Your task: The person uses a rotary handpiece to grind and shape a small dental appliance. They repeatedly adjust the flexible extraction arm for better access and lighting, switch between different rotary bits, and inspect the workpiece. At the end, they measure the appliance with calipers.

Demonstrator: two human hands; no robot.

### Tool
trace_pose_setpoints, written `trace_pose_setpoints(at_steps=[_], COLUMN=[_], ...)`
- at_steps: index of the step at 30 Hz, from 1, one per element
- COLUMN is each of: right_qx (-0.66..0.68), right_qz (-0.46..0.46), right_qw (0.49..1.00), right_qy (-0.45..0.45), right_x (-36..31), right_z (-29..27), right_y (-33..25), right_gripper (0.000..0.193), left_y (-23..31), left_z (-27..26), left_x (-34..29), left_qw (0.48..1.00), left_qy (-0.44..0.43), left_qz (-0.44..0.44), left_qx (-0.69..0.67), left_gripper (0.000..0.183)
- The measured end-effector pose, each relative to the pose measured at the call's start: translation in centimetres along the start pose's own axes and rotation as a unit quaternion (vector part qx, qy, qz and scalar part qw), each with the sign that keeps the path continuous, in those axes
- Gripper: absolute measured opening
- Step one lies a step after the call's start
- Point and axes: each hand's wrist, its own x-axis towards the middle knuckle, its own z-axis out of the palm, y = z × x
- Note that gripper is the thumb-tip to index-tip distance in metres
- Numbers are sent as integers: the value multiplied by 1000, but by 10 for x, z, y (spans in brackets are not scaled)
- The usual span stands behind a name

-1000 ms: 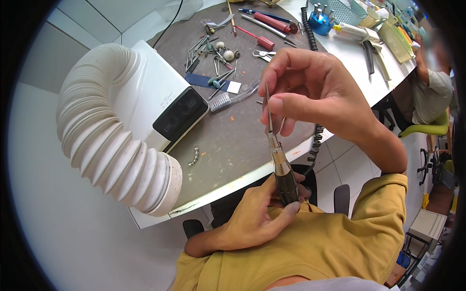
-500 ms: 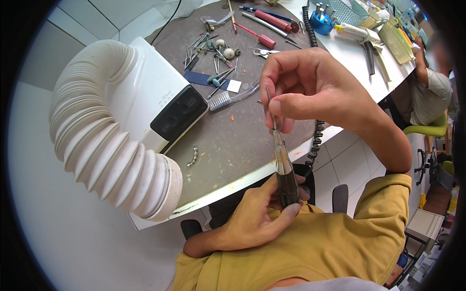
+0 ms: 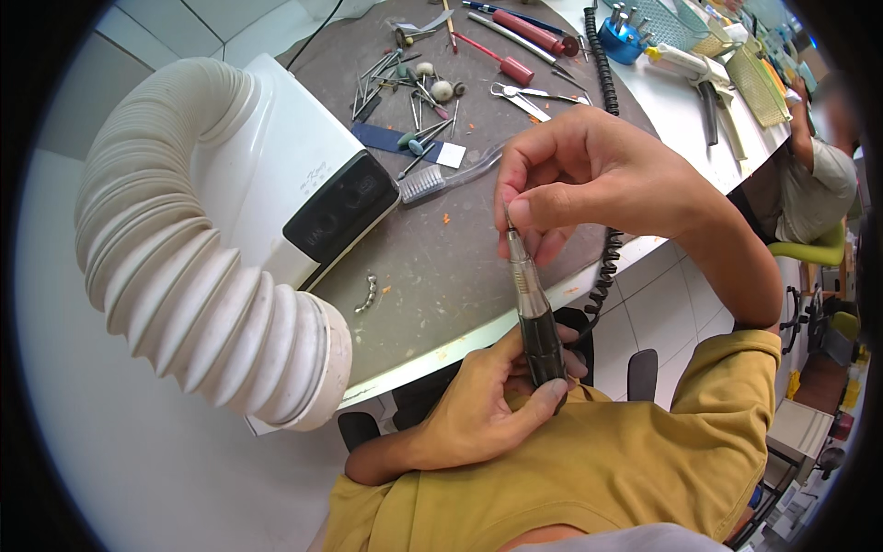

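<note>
A rotary handpiece (image 3: 539, 336) with a dark body and a tapered metal nose stands nearly upright before me, above my lap. My left hand (image 3: 478, 405) is wrapped round its lower body, thumb across the front. Over the nose, my right hand (image 3: 598, 189) pinches a thin metal bur shank (image 3: 509, 219) between thumb and forefinger, right at the tip. Most of the shank is hidden by the fingers and the nose. On the bench beyond lies a small curved metal piece (image 3: 368, 293), apart from both hands.
A white box-like unit (image 3: 276, 147) with a ribbed hose (image 3: 175, 248) fills the left. Several burs (image 3: 418, 101), a toothbrush (image 3: 451, 177), a caliper (image 3: 529, 97) and a red-handled tool (image 3: 515, 70) lie on the bench. A coiled cord (image 3: 607, 248) hangs over its edge. Another person (image 3: 819, 175) sits far right.
The shank that stuck up past my right fingertips now barely shows, and my fingers sit closer to the handpiece's nose. The handpiece has tipped slightly left. The whole view has shifted a little.
</note>
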Motion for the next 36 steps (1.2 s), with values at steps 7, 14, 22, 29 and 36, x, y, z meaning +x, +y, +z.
trace_pose_setpoints(at_steps=[7, 14, 22, 29, 36], right_qx=[-7, -71, -392, -420, -185], right_qz=[-1, -21, -43, -75, -40], right_qw=[1000, 990, 917, 887, 976], right_qy=[9, 116, 68, 173, 106], right_x=[4, -1, -49, -55, -66], right_z=[2, 9, 32, 50, 39], right_y=[6, 13, 19, 39, 55], right_gripper=[20, 28, 46, 32, 36], left_y=[-5, -14, -21, -46, -52], left_z=[-3, -1, 5, 22, 30], left_x=[2, 3, 15, 26, 28], left_qw=[999, 994, 993, 983, 982], left_qy=[-32, -43, -71, 13, -35], left_qz=[-1, 3, 55, 127, 148], left_qx=[-34, -103, -79, -130, -109], left_gripper=[43, 42, 37, 34, 34])
